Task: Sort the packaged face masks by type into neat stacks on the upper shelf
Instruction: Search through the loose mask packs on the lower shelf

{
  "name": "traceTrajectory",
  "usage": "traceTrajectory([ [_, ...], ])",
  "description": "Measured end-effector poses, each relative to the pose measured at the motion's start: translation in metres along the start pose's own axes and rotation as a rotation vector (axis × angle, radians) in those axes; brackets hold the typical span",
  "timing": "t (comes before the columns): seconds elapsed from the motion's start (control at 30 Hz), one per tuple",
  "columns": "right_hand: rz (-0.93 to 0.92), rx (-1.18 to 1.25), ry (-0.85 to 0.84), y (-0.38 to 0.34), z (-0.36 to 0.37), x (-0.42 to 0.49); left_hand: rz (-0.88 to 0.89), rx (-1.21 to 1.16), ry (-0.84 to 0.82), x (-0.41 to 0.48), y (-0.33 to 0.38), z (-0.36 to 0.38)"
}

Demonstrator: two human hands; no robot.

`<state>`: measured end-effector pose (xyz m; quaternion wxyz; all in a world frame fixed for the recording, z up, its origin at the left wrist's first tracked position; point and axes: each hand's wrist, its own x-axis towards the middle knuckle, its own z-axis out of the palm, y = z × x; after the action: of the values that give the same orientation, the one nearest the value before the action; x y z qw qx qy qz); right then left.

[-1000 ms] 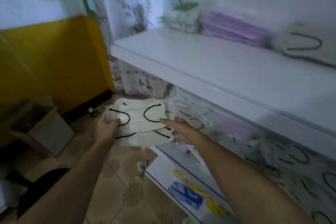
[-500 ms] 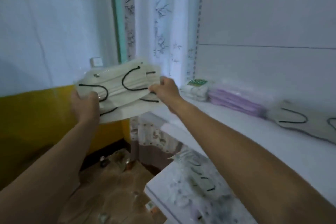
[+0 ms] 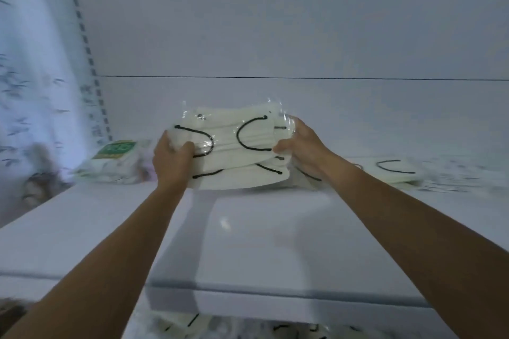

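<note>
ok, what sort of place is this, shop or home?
Likely a small shop or stockroom, not certain. Cues: a white shelf on a slotted upright, bagged masks in hand, a green-label pack and other masks lying along the back.

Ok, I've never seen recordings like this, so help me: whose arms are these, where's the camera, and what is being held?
No machine here: a person wears one camera on the head, looking forward and down, so both arms reach in from below. The left hand and right hand grip the ends of a bundle of packaged masks, white with black ear loops, over the back of the upper shelf. Whether it touches the shelf is unclear. A green-labelled pack lies to its left and another white mask pack to its right.
</note>
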<state>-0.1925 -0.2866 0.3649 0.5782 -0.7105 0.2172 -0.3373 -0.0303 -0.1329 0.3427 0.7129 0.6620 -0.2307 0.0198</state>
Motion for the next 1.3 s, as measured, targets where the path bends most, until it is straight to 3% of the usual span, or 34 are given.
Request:
traceTrajectory([
  [0.23, -0.007, -0.016, 0.134, -0.009, -0.070, 0.003, 0.090, 0.043, -0.324, 0.003, 0.017, 0.061],
  [0.43, -0.069, -0.015, 0.174, -0.027, -0.097, 0.000, 0.137, 0.000, -0.399, -0.007, 0.035, 0.079],
  [0.63, -0.080, -0.098, 0.329, -0.015, -0.149, -0.030, 0.112, -0.052, -0.538, -0.035, 0.040, 0.118],
  [0.87, -0.011, -0.090, 0.318, -0.016, -0.218, -0.074, 0.126, -0.118, -0.529, -0.094, 0.041, 0.170],
  [1.1, 0.087, -0.059, 0.347, 0.021, -0.261, -0.110, -0.085, -0.145, -0.562, -0.150, 0.031, 0.190],
  [1.3, 0.176, -0.100, 0.279, 0.074, -0.257, -0.125, -0.153, 0.081, -0.578, -0.170, 0.000, 0.187],
])
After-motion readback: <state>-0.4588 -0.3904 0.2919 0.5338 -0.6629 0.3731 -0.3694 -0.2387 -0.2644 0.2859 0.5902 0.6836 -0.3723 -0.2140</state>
